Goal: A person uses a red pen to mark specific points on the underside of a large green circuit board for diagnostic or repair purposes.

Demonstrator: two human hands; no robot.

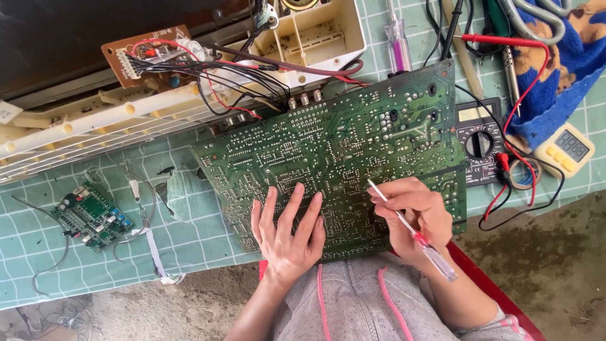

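Right hand (413,211): fingers curled shut around a screwdriver (413,235), held like a pen. Thin metal shaft points up and left, its tip just over the solder side of the board. Clear handle with a red band runs down and right, past the wrist.

Left hand (287,227): fingers spread and straight, holding nothing, palm flat on the near edge of the board, just left of the right hand.

Board (334,145): large green circuit board, solder side up, tilted, its near edge at the person's lap, its far edge by the casing. Fills the middle of the scene.

Casing (315,35): cream plastic, far centre, touching the far edge of the board. Black and red wires (243,76) run from it to the left.

Brown board (151,53): small, far left, wires attached.

Small board (91,216): green, near left, on the mat, well apart from the hands.

Multimeter (480,145): black, just right of the large board, partly under it. Red lead (530,69) loops over it.

Second screwdriver (399,41): purple clear handle, far, beyond the board.

Timer (565,149): yellow and white, far right.

Cloth (568,69): blue, far right corner.

Mat (189,240): green, white grid, torn near the left of the board.
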